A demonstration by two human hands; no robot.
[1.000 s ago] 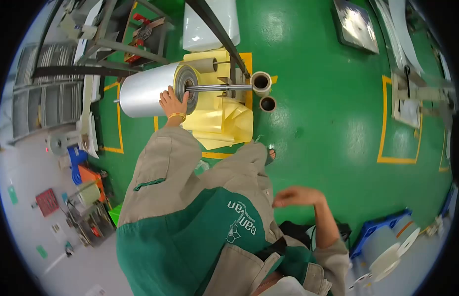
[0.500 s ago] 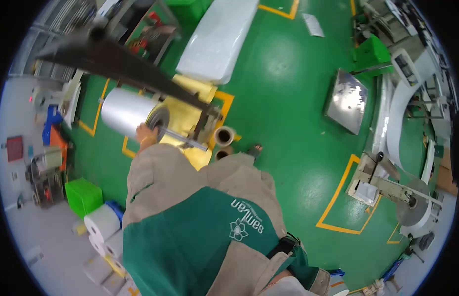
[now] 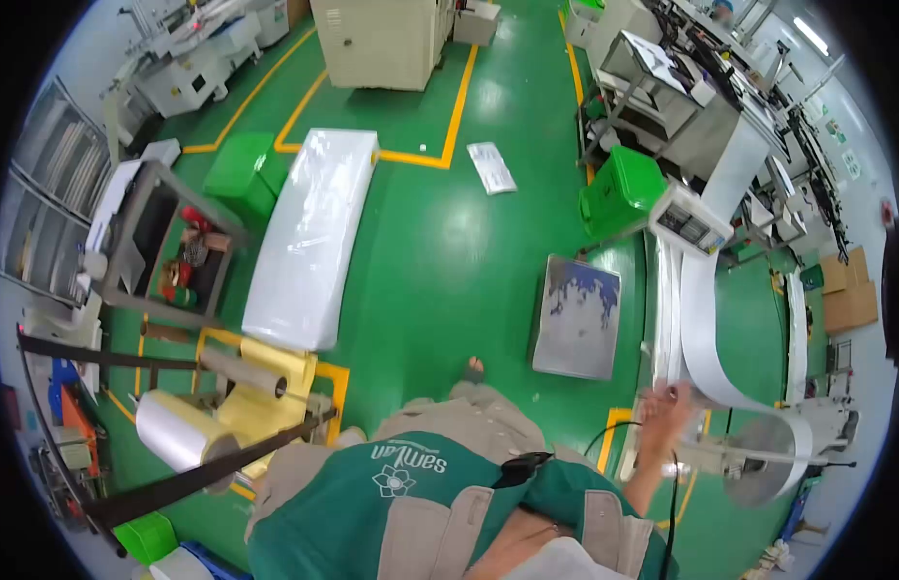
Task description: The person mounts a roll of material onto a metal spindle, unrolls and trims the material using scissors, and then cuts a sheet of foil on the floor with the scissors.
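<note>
My right hand reaches out at the right, beside a machine carrying a wide white web and a large disc-shaped roll. A dark round end, like that of a roller or knob, shows at its fingertips. The fingers are blurred, so I cannot tell whether they grip it. My left hand is out of view. At the lower left a silver roll rests on a dark-framed stand, with yellow sheet and a grey roll next to it.
A long plastic-wrapped white block lies on the floor ahead. A metal-topped box stands right of centre. Green bins and a grey cart flank the green floor. A white sheet lies farther off.
My view has swung up and to the right. My left hand, earlier on the end of the silver roll, has left the view. My right hand has come into view at the right machine.
</note>
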